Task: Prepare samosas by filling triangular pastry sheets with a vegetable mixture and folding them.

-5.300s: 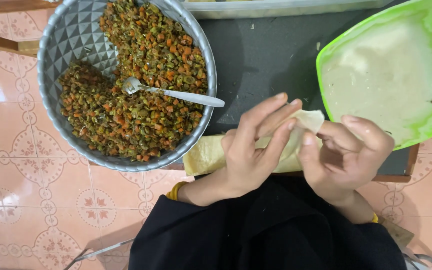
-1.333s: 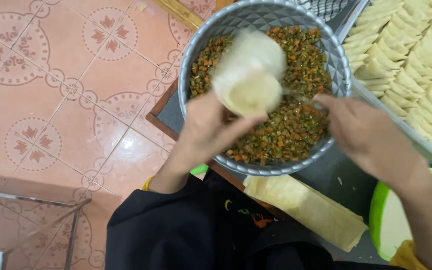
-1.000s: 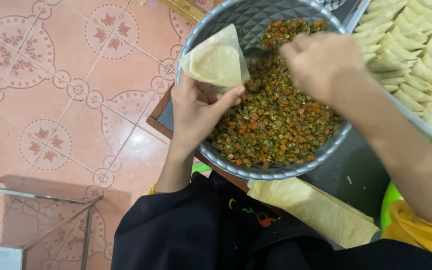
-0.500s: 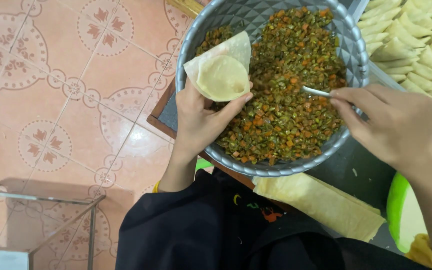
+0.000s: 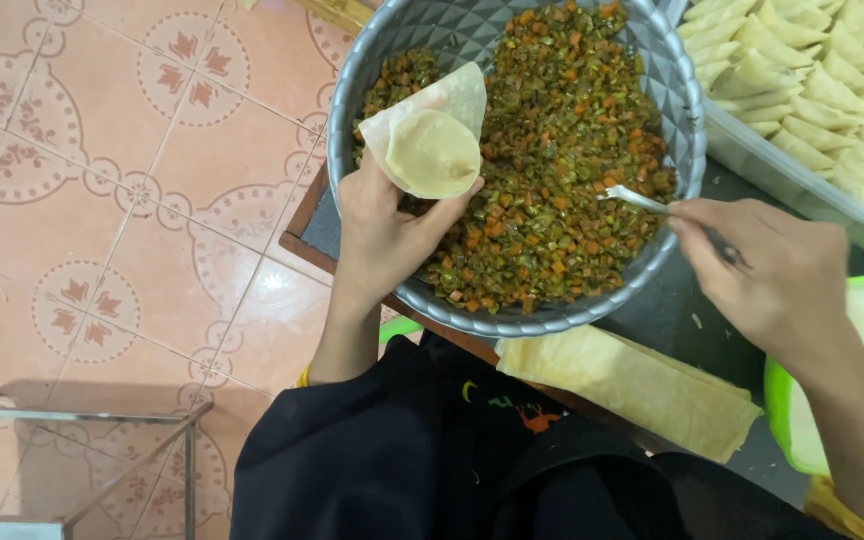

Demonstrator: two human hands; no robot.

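- Up front, the left hand is closed around a pale, thin pastry sheet folded into an open cone, its smooth mouth facing up and its pointed flap standing behind it.
- Beneath that hand sits a round grey metal bowl with a faceted, diamond-patterned inner wall, the cone held over its left part.
- Filling the bowl is a coarse, crumbly mix of finely chopped green and orange vegetables.
- To the right, the right hand is clamped on the handle of a shiny metal spoon, whose tip rests in the mix at the bowl's right side.
- Just below the right hand lies a flat stack of long, cream-coloured pastry strips on a dark tabletop.
- Above the right hand, a tray holds rows of folded, pale triangular pastries.
- At the right wrist shows a bright green plastic plate's rim.
- Left of the left hand spreads a glossy peach floor of patterned tiles.
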